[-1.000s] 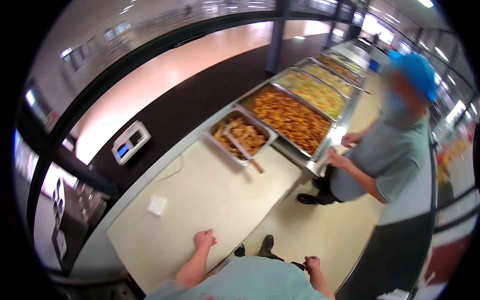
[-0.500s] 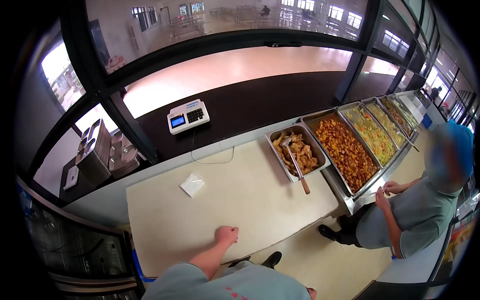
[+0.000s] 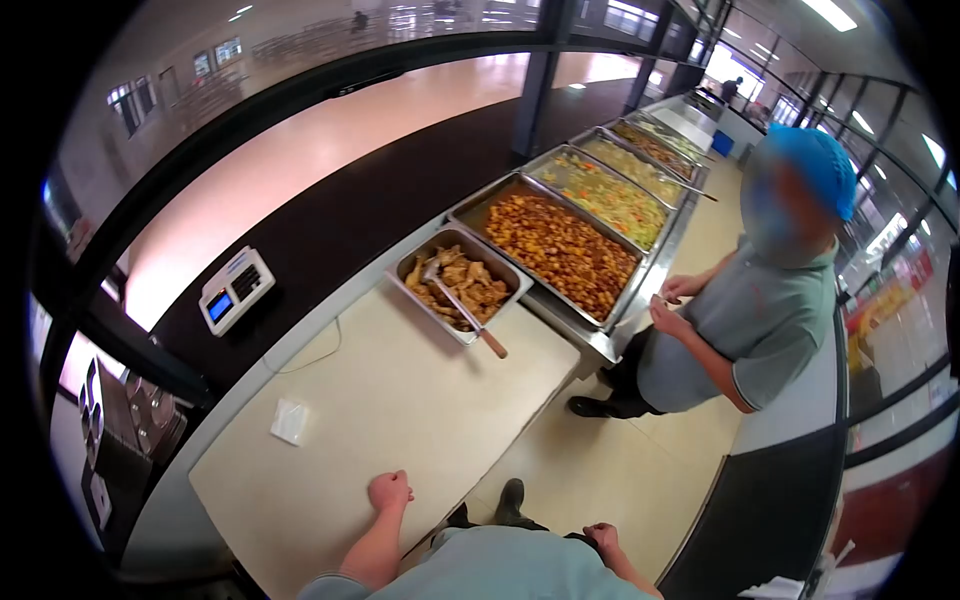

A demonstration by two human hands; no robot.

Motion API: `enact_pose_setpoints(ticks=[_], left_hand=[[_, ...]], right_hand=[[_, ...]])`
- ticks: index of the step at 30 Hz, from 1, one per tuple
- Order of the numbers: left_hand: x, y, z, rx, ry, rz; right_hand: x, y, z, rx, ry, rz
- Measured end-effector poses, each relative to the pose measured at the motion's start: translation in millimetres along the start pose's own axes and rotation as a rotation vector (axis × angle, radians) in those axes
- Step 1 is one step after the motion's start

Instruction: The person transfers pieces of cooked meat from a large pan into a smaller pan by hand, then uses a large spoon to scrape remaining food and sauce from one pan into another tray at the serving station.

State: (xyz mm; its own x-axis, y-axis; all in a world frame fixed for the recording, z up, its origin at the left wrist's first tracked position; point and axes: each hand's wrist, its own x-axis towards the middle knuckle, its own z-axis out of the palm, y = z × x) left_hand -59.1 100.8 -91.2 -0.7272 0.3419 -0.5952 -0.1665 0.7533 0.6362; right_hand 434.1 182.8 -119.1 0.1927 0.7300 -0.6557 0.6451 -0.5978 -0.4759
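My left hand (image 3: 391, 490) rests as a closed fist on the pale tabletop (image 3: 440, 410), near its front edge; nothing shows in it. Low beside my body at the right hangs my right hand (image 3: 603, 538), its fingers curled, and whether it holds anything is too small to tell. A small white packet (image 3: 289, 421) lies up and left of my left hand. Farther off, a metal tray of browned meat pieces (image 3: 470, 282) stands on the table, with a wooden-handled spoon (image 3: 462, 311) lying in it.
Large food trays (image 3: 562, 252) line the counter beyond. A person in a blue cap (image 3: 750, 300) stands at the right, both hands together at the waist. A white keypad device (image 3: 236, 291) sits on the dark ledge (image 3: 340, 215). Stacked metal trays (image 3: 120, 415) are at the left.
The view swung left and then back right. My left fist stays on the table. My right hand, nearly out of sight half a second ago, shows again.
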Motion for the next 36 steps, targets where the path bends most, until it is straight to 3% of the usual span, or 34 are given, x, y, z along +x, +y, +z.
enact_pose_setpoints(ticks=[5,11,26,32,36], left_hand=[[0.5,1.7,1.3,0.017,0.008,0.001],[-5.7,7.3,0.5,0.012,0.005,0.003],[-4.6,7.4,-0.6,-0.034,-0.009,0.028],[-9.0,9.4,-2.0,-0.038,-0.006,0.036],[-3.0,0.4,4.3,-0.128,0.003,0.02]], right_hand=[[-22.6,-23.0,-5.4,-0.022,-0.013,0.122],[16.8,34.2,11.5,-0.06,-0.009,-0.002],[22.2,54.9,22.5,-0.14,0.036,-0.019],[-22.9,-1.6,3.8,-0.091,0.071,0.124],[-6.6,15.3,12.0,-0.105,0.001,0.082]])
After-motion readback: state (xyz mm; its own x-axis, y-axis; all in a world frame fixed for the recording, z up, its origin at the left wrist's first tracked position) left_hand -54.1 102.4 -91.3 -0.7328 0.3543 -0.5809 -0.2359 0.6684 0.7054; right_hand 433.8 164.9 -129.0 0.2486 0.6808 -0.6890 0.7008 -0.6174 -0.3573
